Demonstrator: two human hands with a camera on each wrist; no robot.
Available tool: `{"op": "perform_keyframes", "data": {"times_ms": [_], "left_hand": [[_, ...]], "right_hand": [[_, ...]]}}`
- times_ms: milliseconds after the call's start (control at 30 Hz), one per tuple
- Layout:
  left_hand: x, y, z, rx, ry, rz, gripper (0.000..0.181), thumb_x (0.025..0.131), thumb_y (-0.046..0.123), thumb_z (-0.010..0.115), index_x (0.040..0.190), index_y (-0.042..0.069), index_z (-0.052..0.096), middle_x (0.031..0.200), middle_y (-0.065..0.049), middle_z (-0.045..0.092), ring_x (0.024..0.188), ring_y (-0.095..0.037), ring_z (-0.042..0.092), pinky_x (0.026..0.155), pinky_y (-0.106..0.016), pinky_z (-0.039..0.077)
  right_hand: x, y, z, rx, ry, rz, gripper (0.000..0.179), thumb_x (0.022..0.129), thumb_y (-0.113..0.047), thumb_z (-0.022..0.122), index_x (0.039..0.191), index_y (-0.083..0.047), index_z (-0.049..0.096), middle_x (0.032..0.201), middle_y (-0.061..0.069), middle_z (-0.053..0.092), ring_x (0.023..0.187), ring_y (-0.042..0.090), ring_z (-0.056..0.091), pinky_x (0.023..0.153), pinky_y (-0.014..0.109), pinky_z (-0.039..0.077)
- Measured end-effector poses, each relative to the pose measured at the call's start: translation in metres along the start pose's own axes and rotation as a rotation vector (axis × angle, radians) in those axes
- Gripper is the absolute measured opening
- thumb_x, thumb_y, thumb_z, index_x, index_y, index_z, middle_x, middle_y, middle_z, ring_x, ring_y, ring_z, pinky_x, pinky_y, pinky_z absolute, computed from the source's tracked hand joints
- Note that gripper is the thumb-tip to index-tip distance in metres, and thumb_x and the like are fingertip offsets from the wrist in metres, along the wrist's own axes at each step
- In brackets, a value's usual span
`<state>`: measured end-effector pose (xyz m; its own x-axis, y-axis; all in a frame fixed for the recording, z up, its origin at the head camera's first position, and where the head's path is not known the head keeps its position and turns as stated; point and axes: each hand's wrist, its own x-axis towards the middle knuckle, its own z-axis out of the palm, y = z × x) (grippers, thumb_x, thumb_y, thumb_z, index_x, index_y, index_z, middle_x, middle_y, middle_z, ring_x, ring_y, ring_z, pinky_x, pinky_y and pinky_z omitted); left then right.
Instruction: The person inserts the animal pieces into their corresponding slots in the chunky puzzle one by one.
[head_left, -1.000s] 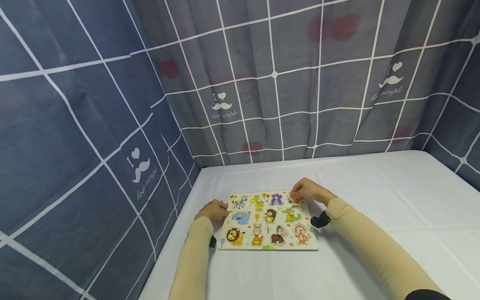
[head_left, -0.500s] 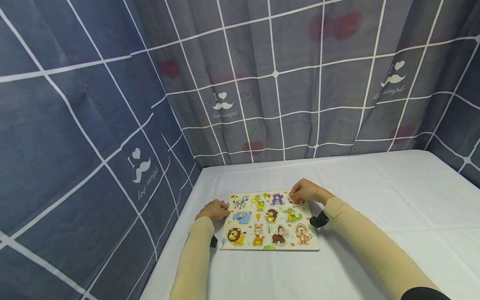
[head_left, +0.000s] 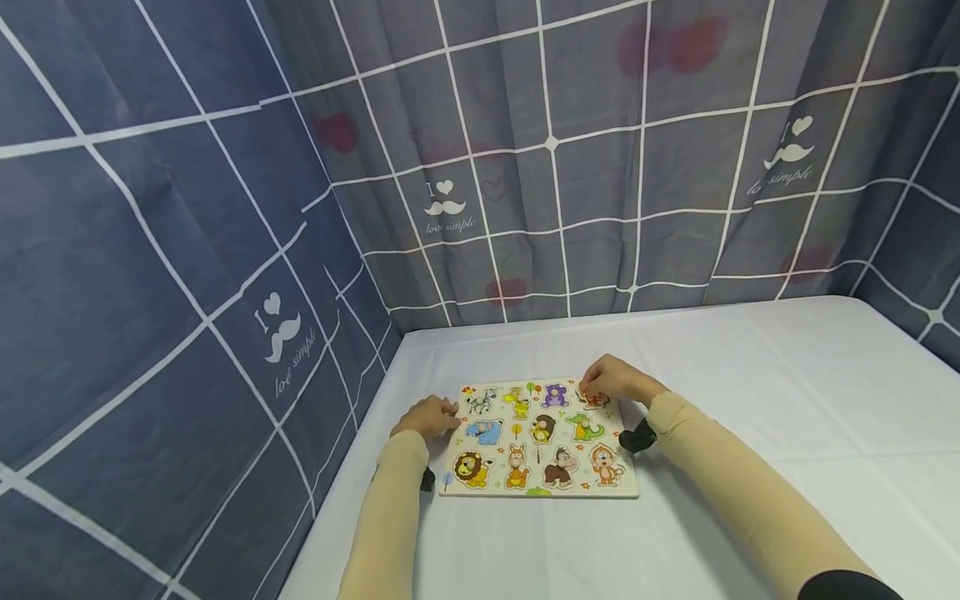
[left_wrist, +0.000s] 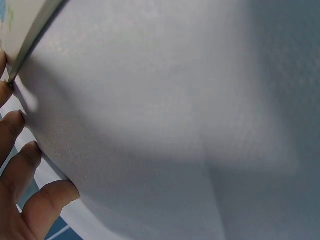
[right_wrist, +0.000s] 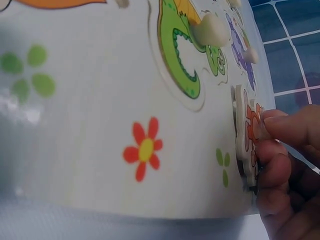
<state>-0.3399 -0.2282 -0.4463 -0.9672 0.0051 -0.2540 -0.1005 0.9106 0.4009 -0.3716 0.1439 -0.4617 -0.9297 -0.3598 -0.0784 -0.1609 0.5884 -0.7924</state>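
Observation:
A wooden animal peg puzzle board point(head_left: 495, 457) lies flat on the white table. At its far right corner my right hand point(head_left: 615, 377) pinches the knob of an orange animal puzzle piece point(right_wrist: 252, 135). The right wrist view shows that piece standing slightly proud of the board, its knob mostly hidden by thumb and fingers. My left hand point(head_left: 426, 417) holds the board's left edge between thumb and finger, while its other fingers point(left_wrist: 25, 165) rest on the cloth. Close to the right hand are the green crocodile piece point(head_left: 585, 428) and the purple animal piece point(head_left: 555, 396).
Other pieces sit in the board, among them a lion point(head_left: 470, 471), an elephant point(head_left: 483, 432) and a monkey point(head_left: 606, 467). White cloth point(head_left: 750, 400) covers the table. A dark checked curtain point(head_left: 525, 208) hangs behind and along the left side.
Both hands stay at the same places on the board. The right fingers have shifted only slightly over the orange piece, and the head view has tilted a little.

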Motion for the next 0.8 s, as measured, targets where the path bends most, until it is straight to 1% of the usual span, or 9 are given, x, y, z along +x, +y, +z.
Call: {"op": "perform_keyframes", "data": {"times_ms": [133,267,433,633,800], "left_hand": [[0.001,0.000,0.000,0.006,-0.002,0.009,0.047,0.093,0.032,0.071,0.135,0.014,0.064,0.154,-0.010,0.049,0.144,-0.036,0.042,0.116,-0.054,0.037],[0.002,0.001,-0.003,0.014,-0.001,0.022,0.047,0.093,0.033,0.070,0.136,0.014,0.064,0.154,-0.009,0.049,0.144,-0.036,0.042,0.116,-0.054,0.038],[0.004,0.001,-0.006,0.021,-0.009,0.010,0.049,0.094,0.033,0.069,0.140,0.016,0.060,0.156,-0.008,0.046,0.145,-0.036,0.040,0.117,-0.053,0.036],[0.004,0.000,-0.005,0.036,-0.024,0.006,0.051,0.095,0.034,0.067,0.143,0.019,0.057,0.157,-0.008,0.045,0.146,-0.035,0.039,0.118,-0.053,0.035],[0.006,-0.003,-0.002,0.022,-0.038,-0.003,0.051,0.095,0.034,0.068,0.143,0.020,0.056,0.158,-0.007,0.044,0.147,-0.034,0.038,0.119,-0.052,0.034]], "right_hand": [[-0.002,-0.003,-0.002,0.012,-0.009,-0.003,0.013,0.090,-0.003,0.066,0.095,0.003,0.076,0.085,0.008,0.073,0.069,0.013,0.057,0.063,0.025,0.048],[-0.007,-0.012,-0.004,0.014,-0.032,-0.037,0.013,0.090,-0.002,0.066,0.095,0.004,0.076,0.081,0.007,0.073,0.067,0.012,0.057,0.062,0.027,0.049],[-0.015,-0.022,-0.005,0.018,-0.079,-0.054,0.013,0.089,-0.001,0.065,0.095,0.002,0.075,0.078,0.005,0.072,0.067,0.012,0.057,0.064,0.028,0.051],[-0.035,-0.025,0.000,0.030,-0.120,-0.062,0.013,0.087,0.001,0.063,0.092,0.000,0.075,0.076,0.003,0.070,0.065,0.011,0.056,0.062,0.027,0.049],[-0.053,-0.023,0.007,0.078,-0.163,-0.085,0.012,0.086,0.002,0.064,0.089,0.003,0.075,0.071,0.002,0.067,0.059,0.011,0.050,0.055,0.022,0.043]]}}
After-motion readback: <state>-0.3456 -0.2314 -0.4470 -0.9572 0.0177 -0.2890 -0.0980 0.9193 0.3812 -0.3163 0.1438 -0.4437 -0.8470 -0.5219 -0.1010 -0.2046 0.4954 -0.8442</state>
